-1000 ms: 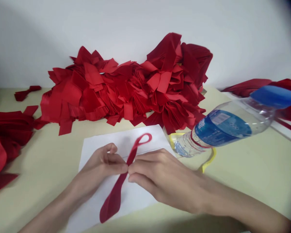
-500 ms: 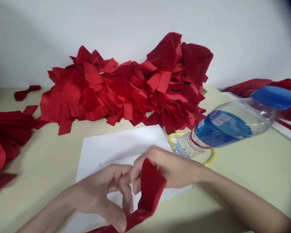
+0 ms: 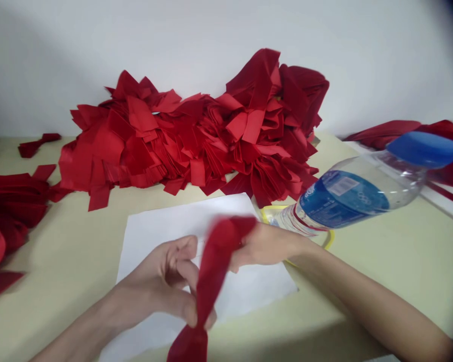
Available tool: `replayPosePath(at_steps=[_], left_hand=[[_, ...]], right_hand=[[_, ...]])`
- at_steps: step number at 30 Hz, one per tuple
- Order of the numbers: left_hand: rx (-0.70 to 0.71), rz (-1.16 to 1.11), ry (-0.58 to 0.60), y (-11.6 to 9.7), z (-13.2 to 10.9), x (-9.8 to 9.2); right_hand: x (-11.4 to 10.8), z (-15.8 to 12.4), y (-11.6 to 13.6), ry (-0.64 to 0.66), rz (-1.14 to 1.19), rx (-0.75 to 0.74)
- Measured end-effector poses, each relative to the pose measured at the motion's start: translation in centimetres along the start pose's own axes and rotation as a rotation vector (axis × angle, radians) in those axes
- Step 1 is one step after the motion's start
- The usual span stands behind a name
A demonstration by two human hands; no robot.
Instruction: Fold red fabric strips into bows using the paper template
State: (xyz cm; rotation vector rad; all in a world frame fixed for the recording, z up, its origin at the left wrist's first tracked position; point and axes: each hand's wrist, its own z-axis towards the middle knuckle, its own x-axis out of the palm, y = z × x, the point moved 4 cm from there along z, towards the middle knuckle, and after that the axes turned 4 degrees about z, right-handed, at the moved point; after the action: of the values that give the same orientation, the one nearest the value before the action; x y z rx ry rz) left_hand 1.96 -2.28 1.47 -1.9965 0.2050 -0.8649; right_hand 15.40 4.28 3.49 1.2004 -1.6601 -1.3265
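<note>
A red fabric strip (image 3: 215, 266) hangs between my hands over a white paper sheet (image 3: 151, 231). My left hand (image 3: 166, 281) pinches the strip low down, where it narrows, between thumb and fingers. Behind the strip's blurred upper end is my right hand (image 3: 266, 244), closed, with its fingertips partly hidden by the cloth. The strip's lower part widens again and runs out of the bottom of the view.
A large heap of red strips (image 3: 181, 141) lies along the wall. More red cloth (image 3: 11, 206) is at the left. A clear bottle with a blue cap (image 3: 343, 198) stands beyond my right forearm, beside a yellow ring (image 3: 330, 240).
My hands have moved apart. The strip's upper end has risen and now stretches upright between them, and my left thumb and fingers have closed on its narrow part.
</note>
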Motion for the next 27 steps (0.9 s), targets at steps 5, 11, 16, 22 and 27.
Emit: replayPosePath(at_steps=[5,11,16,22,27], left_hand=[[0.226,-0.001,-0.168,-0.8,0.3,-1.9],[0.229,-0.045,-0.249,-0.3,0.4,-3.0],[0.125,-0.05,-0.062,-0.4,0.4,-1.3],[-0.342,0.017,0.104,4.1,0.3,0.8],[-0.27,0.3,-0.043,3.9,0.9,1.1]], right_hand=[[-0.4,-0.2,0.0,0.0,0.04,0.031],[-0.6,-0.8,0.7,0.036,0.027,0.046],[-1.1,-0.9,0.7,-0.014,-0.028,0.012],[0.9,-0.6,0.5,0.145,0.012,0.046],[2.4,-0.8,1.5,0.071,-0.353,-0.048]])
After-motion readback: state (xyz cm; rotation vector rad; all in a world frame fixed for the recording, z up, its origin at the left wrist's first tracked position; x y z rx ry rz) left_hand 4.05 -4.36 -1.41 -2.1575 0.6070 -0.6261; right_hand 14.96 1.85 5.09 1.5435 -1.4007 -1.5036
